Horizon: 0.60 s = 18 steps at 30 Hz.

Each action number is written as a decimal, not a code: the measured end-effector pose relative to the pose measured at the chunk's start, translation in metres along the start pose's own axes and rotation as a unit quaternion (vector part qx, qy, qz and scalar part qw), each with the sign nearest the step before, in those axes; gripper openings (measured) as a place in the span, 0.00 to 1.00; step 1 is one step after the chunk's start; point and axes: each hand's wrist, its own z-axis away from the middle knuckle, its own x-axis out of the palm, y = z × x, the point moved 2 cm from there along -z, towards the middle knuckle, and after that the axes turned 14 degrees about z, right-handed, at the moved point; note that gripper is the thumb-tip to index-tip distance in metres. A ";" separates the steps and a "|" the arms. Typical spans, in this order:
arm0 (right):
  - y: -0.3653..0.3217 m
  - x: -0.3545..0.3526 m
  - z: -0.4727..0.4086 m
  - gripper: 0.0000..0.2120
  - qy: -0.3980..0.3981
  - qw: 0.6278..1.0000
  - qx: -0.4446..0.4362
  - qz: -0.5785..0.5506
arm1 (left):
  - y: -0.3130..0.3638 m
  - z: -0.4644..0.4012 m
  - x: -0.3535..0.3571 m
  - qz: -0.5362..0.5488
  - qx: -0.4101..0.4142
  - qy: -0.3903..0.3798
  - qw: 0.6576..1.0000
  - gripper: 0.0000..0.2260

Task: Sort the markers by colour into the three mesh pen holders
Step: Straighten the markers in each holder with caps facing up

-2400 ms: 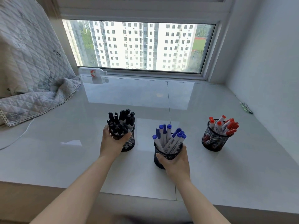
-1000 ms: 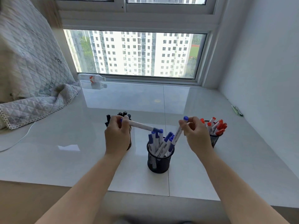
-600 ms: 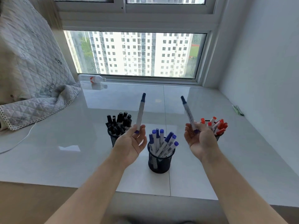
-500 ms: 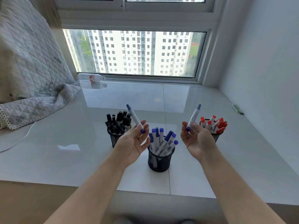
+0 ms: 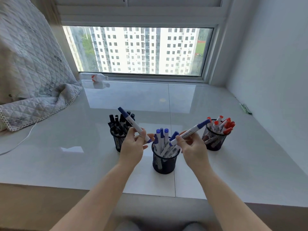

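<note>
Over white tiles (image 5: 83,164), both hands, left (image 5: 132,148) and right (image 5: 194,147), each pinch a blue marker (image 5: 133,125) above the middle holder (image 5: 164,164).

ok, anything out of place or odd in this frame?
Sorting looks clean: black, blue and red markers each fill their own holder. Oddities: a blue marker in the left hand and another in the right hand, out of the middle holder; a bottle lying by the window.

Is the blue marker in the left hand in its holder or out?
Out: the left hand holds the blue marker tilted above the holders.
</note>
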 end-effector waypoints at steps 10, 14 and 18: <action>-0.001 0.001 0.005 0.19 0.012 0.986 -0.083 0.141 | -0.008 -0.004 -0.006 -0.073 0.016 0.046 0.996 0.05; 0.000 0.002 0.006 0.26 -0.006 0.987 -0.086 0.133 | -0.010 -0.005 -0.008 -0.122 0.033 0.052 0.991 0.07; -0.001 0.004 0.008 0.22 0.001 0.978 -0.101 0.183 | -0.011 -0.002 -0.006 -0.155 0.046 0.026 0.987 0.13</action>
